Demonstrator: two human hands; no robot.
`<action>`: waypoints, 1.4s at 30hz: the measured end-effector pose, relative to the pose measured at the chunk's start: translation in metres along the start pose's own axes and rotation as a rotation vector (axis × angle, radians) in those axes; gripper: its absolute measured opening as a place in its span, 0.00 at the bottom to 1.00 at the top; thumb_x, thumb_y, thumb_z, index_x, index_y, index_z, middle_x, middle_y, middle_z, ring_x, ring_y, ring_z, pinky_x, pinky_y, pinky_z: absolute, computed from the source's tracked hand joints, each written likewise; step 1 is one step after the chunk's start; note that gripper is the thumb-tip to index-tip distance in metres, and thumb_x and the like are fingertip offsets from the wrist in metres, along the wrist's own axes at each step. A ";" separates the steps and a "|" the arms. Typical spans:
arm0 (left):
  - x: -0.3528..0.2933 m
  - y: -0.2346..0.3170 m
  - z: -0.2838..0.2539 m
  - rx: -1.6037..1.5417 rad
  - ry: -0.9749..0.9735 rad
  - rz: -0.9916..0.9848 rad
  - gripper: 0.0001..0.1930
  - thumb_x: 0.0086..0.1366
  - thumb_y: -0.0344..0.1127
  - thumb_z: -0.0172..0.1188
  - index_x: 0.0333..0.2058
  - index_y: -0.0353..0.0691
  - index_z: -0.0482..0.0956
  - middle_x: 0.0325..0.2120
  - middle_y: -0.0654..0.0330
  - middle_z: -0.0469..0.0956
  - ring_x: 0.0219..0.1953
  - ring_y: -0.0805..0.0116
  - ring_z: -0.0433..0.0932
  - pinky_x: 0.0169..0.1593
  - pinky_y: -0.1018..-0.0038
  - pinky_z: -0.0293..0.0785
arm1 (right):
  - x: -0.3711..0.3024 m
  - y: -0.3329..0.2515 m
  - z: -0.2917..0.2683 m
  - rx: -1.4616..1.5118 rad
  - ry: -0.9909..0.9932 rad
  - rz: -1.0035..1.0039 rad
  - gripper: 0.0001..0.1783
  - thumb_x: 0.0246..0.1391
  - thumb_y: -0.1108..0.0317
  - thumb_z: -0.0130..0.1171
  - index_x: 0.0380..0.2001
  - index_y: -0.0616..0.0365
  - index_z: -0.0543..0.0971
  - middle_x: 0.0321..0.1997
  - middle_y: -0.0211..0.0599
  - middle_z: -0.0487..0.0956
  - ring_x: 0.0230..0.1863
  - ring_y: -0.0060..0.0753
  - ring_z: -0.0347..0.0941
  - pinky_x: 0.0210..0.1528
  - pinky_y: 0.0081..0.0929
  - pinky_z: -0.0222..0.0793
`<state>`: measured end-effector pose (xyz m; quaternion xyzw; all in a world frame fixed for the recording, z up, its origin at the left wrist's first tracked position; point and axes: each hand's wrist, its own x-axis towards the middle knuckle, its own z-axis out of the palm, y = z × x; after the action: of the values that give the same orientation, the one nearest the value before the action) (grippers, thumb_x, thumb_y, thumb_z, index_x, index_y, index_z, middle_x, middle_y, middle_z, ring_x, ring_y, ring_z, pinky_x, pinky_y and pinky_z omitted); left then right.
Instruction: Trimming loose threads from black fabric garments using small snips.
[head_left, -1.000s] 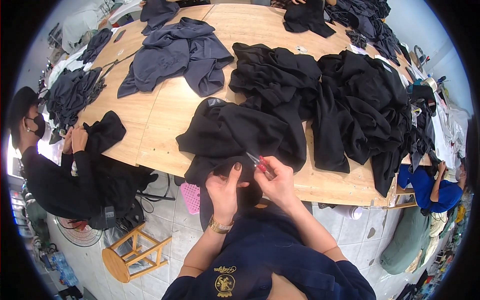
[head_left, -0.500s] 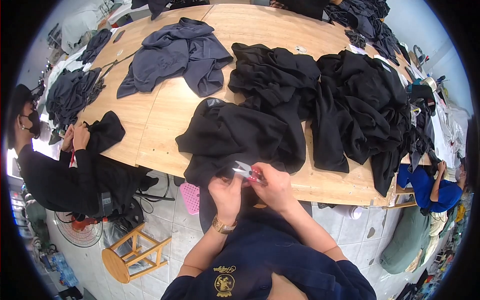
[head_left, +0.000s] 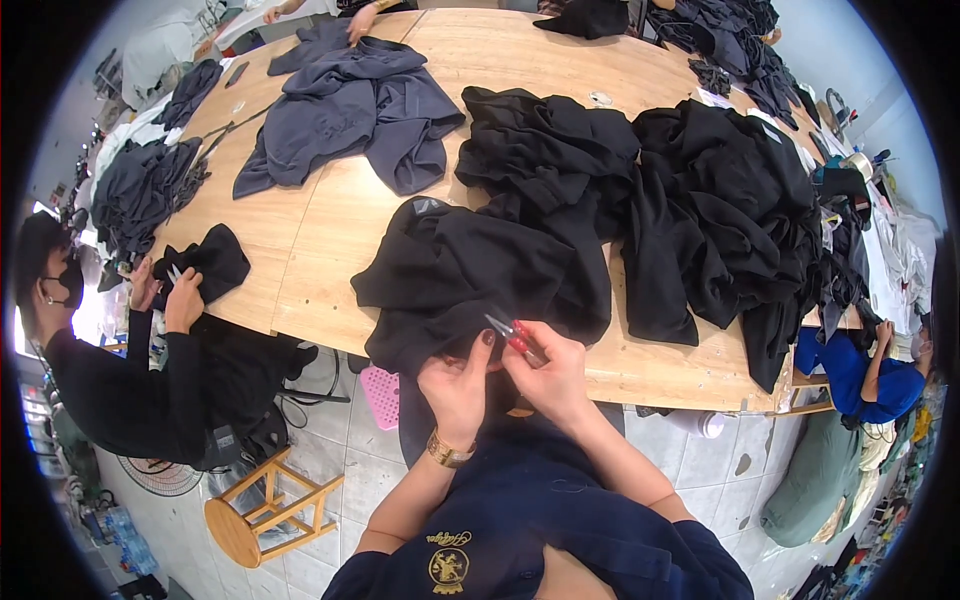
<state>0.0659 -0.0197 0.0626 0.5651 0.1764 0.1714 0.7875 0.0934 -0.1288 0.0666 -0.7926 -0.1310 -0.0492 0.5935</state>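
A black fabric garment [head_left: 478,262] lies bunched on the table in front of me, its near edge hanging toward my lap. My left hand [head_left: 453,397] is closed on that near edge, thumb on top. In my right hand [head_left: 550,375] is a pair of thread snips [head_left: 514,336] with red handles. Their pointed blades lean up and to the left, over the cloth and just right of my left thumb. The cloth between my left fingers is partly hidden by the hand itself.
More black garments [head_left: 720,200] are heaped to the right, and a dark grey garment [head_left: 350,115] lies farther left on the wooden table [head_left: 330,235]. At left a co-worker [head_left: 110,370] holds snips and black cloth. A wooden stool [head_left: 235,528] stands on the floor.
The snips' blades have come closer together and turned upward. The left co-worker's hands have shifted, snips now showing. At the far edge, a hand, another grey piece and a black piece have appeared.
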 end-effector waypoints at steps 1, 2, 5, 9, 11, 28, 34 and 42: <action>0.000 -0.004 -0.001 0.128 0.007 0.141 0.11 0.57 0.26 0.61 0.38 0.30 0.72 0.34 0.59 0.77 0.30 0.77 0.77 0.28 0.80 0.79 | 0.001 -0.004 0.001 -0.085 0.017 -0.089 0.11 0.44 0.78 0.59 0.34 0.65 0.76 0.21 0.33 0.77 0.23 0.15 0.72 0.26 0.16 0.67; -0.002 -0.006 -0.001 0.254 0.008 0.280 0.11 0.57 0.25 0.61 0.38 0.30 0.72 0.35 0.59 0.77 0.31 0.77 0.77 0.29 0.81 0.79 | 0.002 -0.003 0.001 -0.087 0.018 -0.088 0.11 0.44 0.78 0.59 0.34 0.65 0.76 0.21 0.33 0.77 0.23 0.15 0.72 0.26 0.16 0.67; -0.004 -0.001 0.003 0.142 -0.007 0.155 0.13 0.57 0.25 0.61 0.40 0.30 0.71 0.34 0.59 0.77 0.31 0.77 0.77 0.28 0.81 0.79 | 0.003 0.006 0.002 -0.171 0.036 -0.140 0.10 0.45 0.77 0.58 0.34 0.65 0.75 0.21 0.31 0.77 0.23 0.19 0.74 0.27 0.17 0.69; 0.001 0.004 0.000 -0.046 0.020 -0.078 0.14 0.57 0.27 0.61 0.40 0.33 0.67 0.31 0.58 0.77 0.28 0.74 0.78 0.23 0.79 0.78 | 0.007 0.008 -0.005 0.220 -0.050 0.213 0.05 0.49 0.76 0.55 0.31 0.65 0.74 0.20 0.28 0.74 0.17 0.19 0.70 0.20 0.16 0.66; 0.005 0.002 -0.004 -0.085 0.009 -0.108 0.14 0.58 0.28 0.60 0.40 0.34 0.66 0.31 0.58 0.77 0.27 0.73 0.79 0.22 0.79 0.78 | 0.010 0.003 -0.007 0.463 -0.116 0.439 0.03 0.52 0.75 0.52 0.28 0.64 0.73 0.20 0.27 0.71 0.12 0.15 0.63 0.13 0.14 0.58; 0.013 0.003 -0.014 -0.259 -0.012 -0.234 0.13 0.62 0.31 0.56 0.43 0.37 0.66 0.31 0.60 0.77 0.25 0.75 0.79 0.21 0.82 0.77 | 0.008 0.019 -0.030 -0.494 -0.071 -0.427 0.15 0.41 0.59 0.66 0.19 0.54 0.71 0.17 0.32 0.68 0.16 0.35 0.65 0.19 0.26 0.59; 0.012 0.005 -0.013 -0.258 -0.028 -0.215 0.12 0.63 0.31 0.55 0.43 0.37 0.66 0.30 0.61 0.77 0.25 0.75 0.78 0.20 0.82 0.76 | 0.009 0.016 -0.032 -0.553 -0.084 -0.492 0.16 0.41 0.57 0.66 0.18 0.53 0.70 0.16 0.30 0.66 0.15 0.33 0.64 0.20 0.26 0.57; 0.010 0.007 -0.010 -0.237 -0.029 -0.210 0.13 0.62 0.32 0.56 0.42 0.35 0.65 0.29 0.59 0.77 0.23 0.74 0.78 0.19 0.83 0.76 | 0.009 0.017 -0.031 -0.555 -0.080 -0.490 0.16 0.41 0.57 0.66 0.18 0.52 0.70 0.16 0.30 0.65 0.15 0.33 0.63 0.20 0.26 0.56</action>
<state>0.0698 -0.0043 0.0655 0.4493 0.2016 0.0992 0.8647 0.1085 -0.1614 0.0621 -0.8697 -0.3216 -0.1924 0.3212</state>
